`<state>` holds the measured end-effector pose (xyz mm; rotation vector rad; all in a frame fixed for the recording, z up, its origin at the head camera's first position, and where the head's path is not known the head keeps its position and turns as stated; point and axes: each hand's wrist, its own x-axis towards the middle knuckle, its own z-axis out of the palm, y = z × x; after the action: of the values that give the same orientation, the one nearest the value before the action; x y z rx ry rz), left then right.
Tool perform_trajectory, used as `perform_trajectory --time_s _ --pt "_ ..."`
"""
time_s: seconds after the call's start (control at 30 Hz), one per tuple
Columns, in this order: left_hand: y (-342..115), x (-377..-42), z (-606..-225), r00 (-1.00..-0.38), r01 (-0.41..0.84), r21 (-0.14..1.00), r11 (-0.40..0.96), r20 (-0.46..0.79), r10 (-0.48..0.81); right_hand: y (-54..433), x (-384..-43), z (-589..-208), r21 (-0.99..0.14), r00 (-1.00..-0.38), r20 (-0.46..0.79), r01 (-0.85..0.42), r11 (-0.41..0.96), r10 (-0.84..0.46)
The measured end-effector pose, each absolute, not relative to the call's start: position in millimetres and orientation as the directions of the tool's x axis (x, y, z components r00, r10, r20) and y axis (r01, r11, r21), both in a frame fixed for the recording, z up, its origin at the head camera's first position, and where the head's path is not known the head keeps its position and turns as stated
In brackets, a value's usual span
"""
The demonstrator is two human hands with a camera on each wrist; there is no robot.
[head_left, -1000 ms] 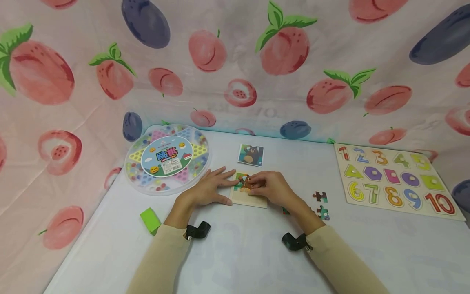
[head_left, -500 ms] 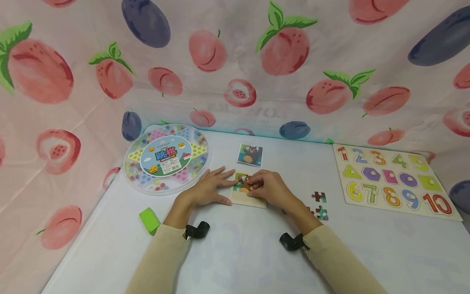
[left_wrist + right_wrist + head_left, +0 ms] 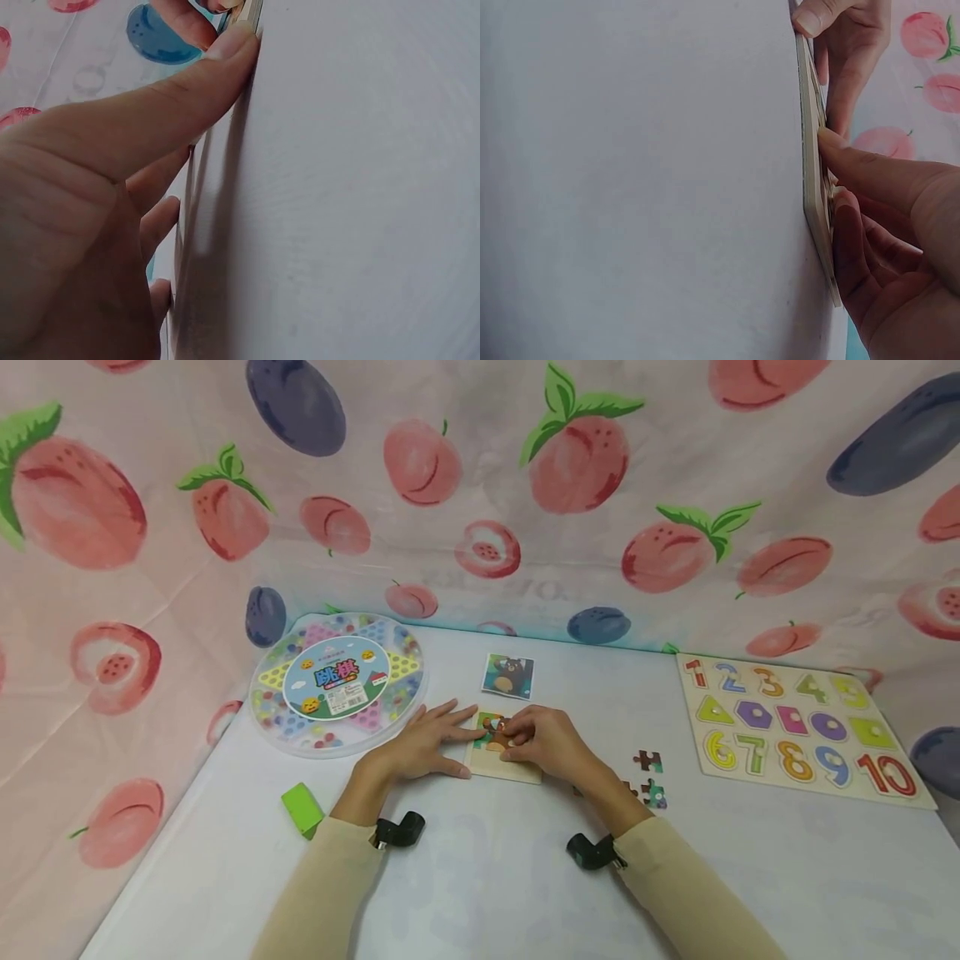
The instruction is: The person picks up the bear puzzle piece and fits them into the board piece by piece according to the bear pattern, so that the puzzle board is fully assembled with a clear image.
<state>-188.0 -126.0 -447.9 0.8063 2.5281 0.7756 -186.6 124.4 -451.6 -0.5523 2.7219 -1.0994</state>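
Wooden jigsaw tray (image 3: 517, 768) lies flat on the white tablecloth (image 3: 480, 877), w/ joined bear pcs (image 3: 495, 744) in its far part & bare wood along the near strip. L hand (image 3: 423, 743) is at tray's L side: fingers straight & spread wide, thumb tip on the near L corner, index reaching over the L edge; it grips nothing. R hand (image 3: 546, 742) comes in over tray's R side, fingers bent, thumb & index tips close together at the bear pcs; can't tell if a pc is pinched btwn them. R wrist view shows that thumb touching the tray.

Bear picture card (image 3: 508, 675) sits just behind tray. Loose jigsaw pcs (image 3: 648, 761) lie R of tray, some part-hidden by the R forearm. Number-&-shape peg board (image 3: 768, 775) is farther R of tray, well apart. Round Chinese checkers set (image 3: 337, 681), clear case w/ coloured balls, is L of & a bit behind tray. Lime-green block (image 3: 302, 808) is L of tray, nearer the person. Fruit-print cloth (image 3: 480, 468) hangs behind tray.
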Motion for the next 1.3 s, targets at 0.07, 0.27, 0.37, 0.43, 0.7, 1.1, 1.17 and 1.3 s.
perform_trajectory --time_s 0.07,0.27,0.37,0.43,0.7,1.1,1.17,1.3 --pt "-127 -188 -448 -0.765 0.414 0.595 0.689 -0.182 0.617 123 -187 -451 -0.697 -0.919 -0.008 -0.277 0.661 -0.394" --pt "-129 -189 -449 -0.764 0.424 0.589 0.688 -0.175 0.621 122 -188 -449 -0.702 -0.917 -0.013 -0.276 0.657 -0.399" --pt "-130 -188 -451 -0.759 0.438 0.595 0.674 -0.157 0.632 121 -188 -449 -0.702 -0.915 -0.013 -0.278 0.656 -0.402" --pt "-131 -188 -451 -0.754 0.449 0.597 0.665 -0.147 0.640 121 -189 -450 -0.700 -0.916 -0.014 -0.278 0.658 -0.401" --pt "-129 -186 -448 -0.759 0.445 0.578 0.685 -0.163 0.630 120 -188 -451 -0.694 -0.917 -0.011 -0.280 0.663 -0.399" --pt "-126 -187 -448 -0.755 0.401 0.590 0.701 -0.220 0.618 148 -180 -428 -0.722 -0.874 -0.073 -0.286 0.630 -0.481" --pt "-126 -186 -448 -0.756 0.397 0.591 0.702 -0.224 0.615 157 -179 -423 -0.720 -0.883 -0.050 -0.292 0.629 -0.466" --pt "-125 -186 -447 -0.760 0.390 0.593 0.705 -0.225 0.610 176 -177 -417 -0.706 -0.890 -0.009 -0.317 0.633 -0.456"
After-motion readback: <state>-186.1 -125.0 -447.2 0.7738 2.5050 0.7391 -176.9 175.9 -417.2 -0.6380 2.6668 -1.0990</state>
